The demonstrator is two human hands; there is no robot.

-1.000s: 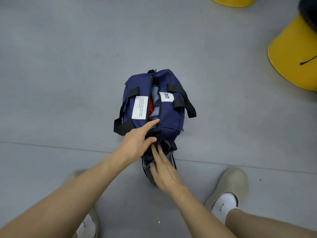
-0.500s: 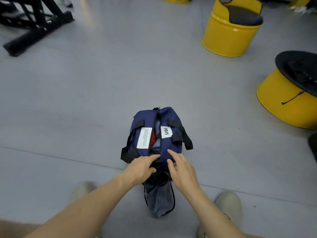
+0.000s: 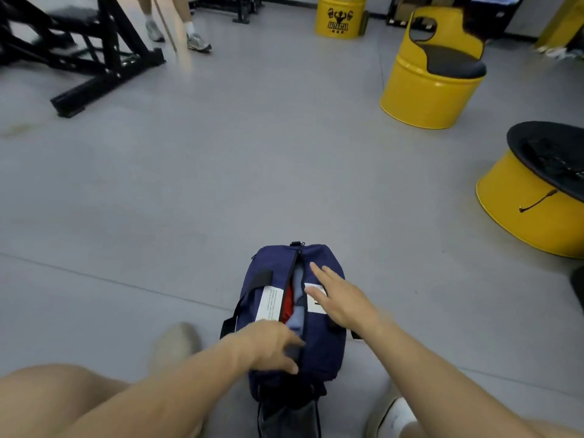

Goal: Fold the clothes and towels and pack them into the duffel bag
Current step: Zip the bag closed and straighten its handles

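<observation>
**Nearly packed: both hands on the open duffel**

Now the duffel bag [image 3: 268, 263] lies on the grey floor between the person's shoes, its long axis pointing away from them and its top zip parted. A red garment [image 3: 287, 306] and a light blue garment [image 3: 297, 308] show in the gap, so the folded items appear to be inside already. No loose clothes or towels are visible on the floor.

The right hand [image 3: 341, 301] lies flat on the right-hand panel, fingers straight and spread, gripping nothing. It partly covers a white label [image 3: 313, 308]. That flat press probably steadies the bag and pushes the bulging side inwards so that the two edges of the opening can meet.

The left hand [image 3: 268, 346] rests at the near end of the opening with its fingers extended toward the zip line. Motion blur softens it, but it does not seem to pinch anything. It is likely placed there to find the slider or tuck fabric down. The slider itself cannot be made out.

A second white label [image 3: 270, 303] and a black handle strap [image 3: 260, 276] sit on the left panel, clear of the zip. At the near end a dark end pocket [image 3: 289, 417] hangs open.

Closing the zip looks like the remaining step, and cloth caught in its teeth is the risk.
</observation>
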